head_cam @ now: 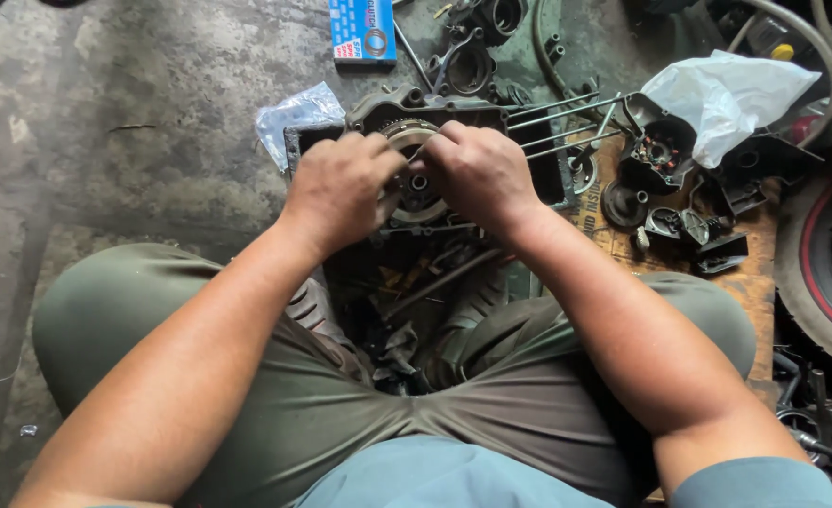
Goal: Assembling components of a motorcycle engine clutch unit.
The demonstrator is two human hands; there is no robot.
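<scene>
A blue rectangular box [362,30] lies on the concrete floor [105,113] at the top, a crumpled white plastic bag [731,92] to its right. Left hand [341,188] and right hand [480,174], fingers curled, grip the round metal part [414,179] on the engine case [435,118] between the knees.

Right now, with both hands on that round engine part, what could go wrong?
The long metal rods stick out right beside the right hand, so a slip could jab it. Small loose parts lie at the board's edge and could get knocked away. The left hand hides the round part, so grip is unclear.
</scene>
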